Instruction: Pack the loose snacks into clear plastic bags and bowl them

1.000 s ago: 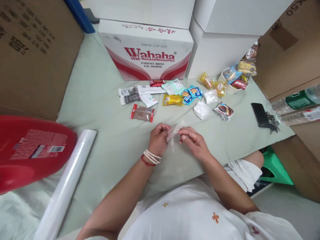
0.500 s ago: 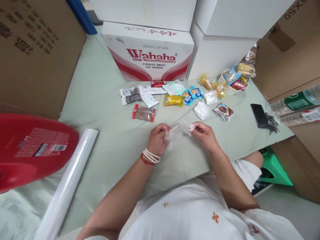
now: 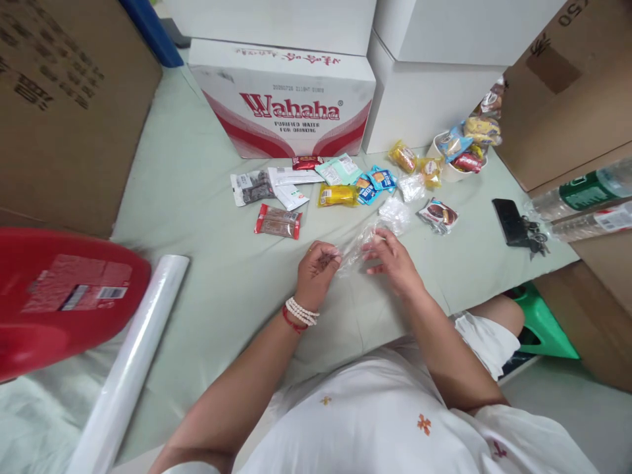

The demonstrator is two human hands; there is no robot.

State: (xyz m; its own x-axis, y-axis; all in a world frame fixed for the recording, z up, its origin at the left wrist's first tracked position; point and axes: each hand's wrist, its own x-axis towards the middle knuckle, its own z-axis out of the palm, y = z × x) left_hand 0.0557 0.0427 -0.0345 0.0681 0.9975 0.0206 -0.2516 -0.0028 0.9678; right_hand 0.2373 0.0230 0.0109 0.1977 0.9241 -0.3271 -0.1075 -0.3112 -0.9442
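Observation:
My left hand, with a bead bracelet on its wrist, pinches one end of a small clear plastic bag just above the pale green cloth. My right hand holds the bag's other side, fingers curled on the film. The bag looks crumpled and see-through; I cannot tell whether anything is in it. Several snack packets lie beyond my hands: a red-brown bar packet, a yellow packet, blue packets and another clear bag.
A Wahaha water carton and white boxes stand at the back. A white bowl of snacks sits back right, a black phone with keys to the right. At the left are a red tub, a plastic film roll and cardboard boxes.
My hands moved slightly forward and down toward the cloth with the clear bag. The right hand pulled away to the right, then came back closer to the left.

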